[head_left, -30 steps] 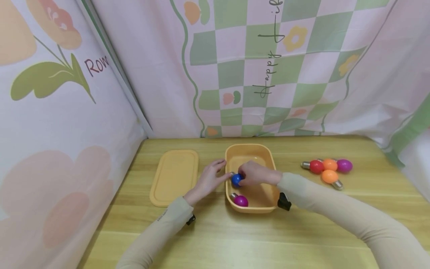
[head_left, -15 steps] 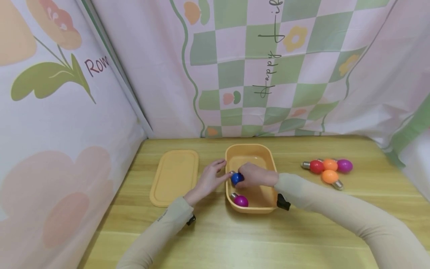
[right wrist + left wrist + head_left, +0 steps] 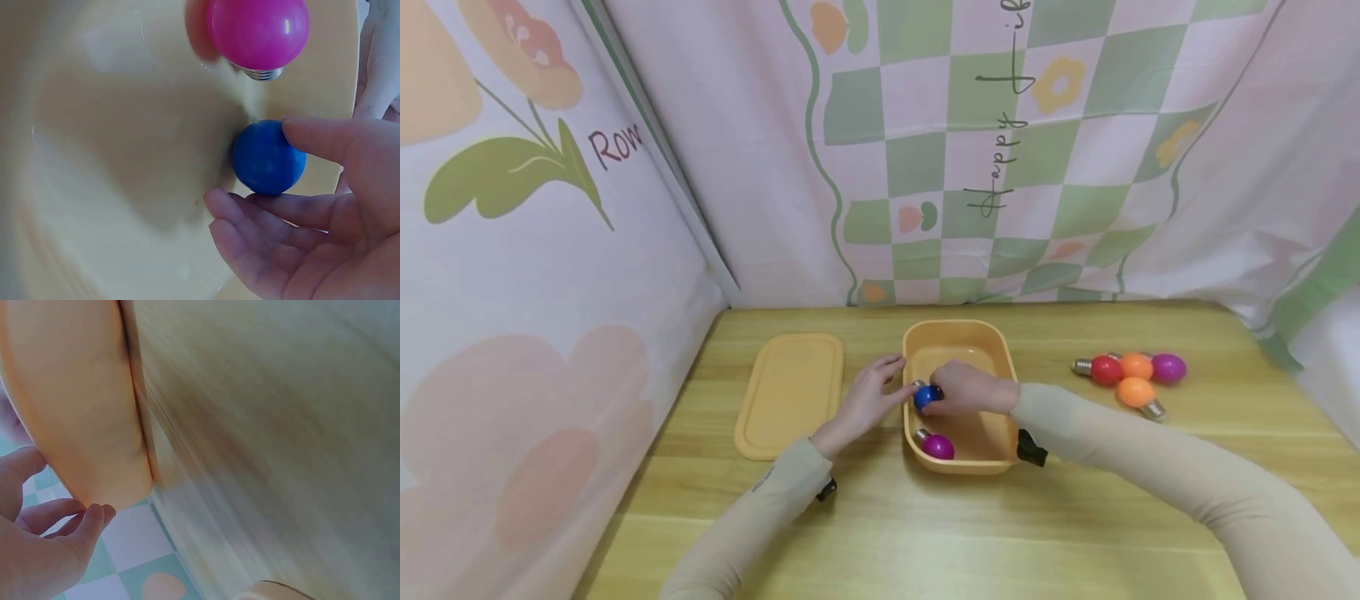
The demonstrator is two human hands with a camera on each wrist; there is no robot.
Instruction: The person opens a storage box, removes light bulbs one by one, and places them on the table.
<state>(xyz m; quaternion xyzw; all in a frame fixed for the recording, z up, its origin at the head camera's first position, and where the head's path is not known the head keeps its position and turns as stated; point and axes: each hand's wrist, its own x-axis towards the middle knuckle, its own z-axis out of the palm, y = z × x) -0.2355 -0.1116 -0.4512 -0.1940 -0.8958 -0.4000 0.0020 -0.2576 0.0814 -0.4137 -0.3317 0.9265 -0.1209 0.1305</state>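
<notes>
My right hand (image 3: 966, 389) is inside a yellow plastic box (image 3: 958, 467), pinching a blue light bulb (image 3: 927, 398) between thumb and fingers near the left wall. In the right wrist view the thumb lies on the blue globe (image 3: 269, 157) with fingers beneath it; its screw base is hidden there. A magenta bulb (image 3: 937, 447) lies in the box's near left corner, its metal base toward the wall. My left hand (image 3: 868, 398) rests at the box's left rim. The left wrist view has its thumb and fingertips touching the wall (image 3: 81, 394), fingers relaxed.
A flat yellow lid (image 3: 792, 396) lies on the wooden table (image 3: 880, 533) left of the box. To the right are a red bulb (image 3: 1106, 369), two orange bulbs (image 3: 1137, 392) and a purple bulb (image 3: 1168, 368), grouped together. A patterned curtain (image 3: 917, 158) hangs behind the table.
The blue bulb and my right hand have shifted slightly left, closer to the box's left wall. My left hand, the box and the other bulbs have stayed in place.
</notes>
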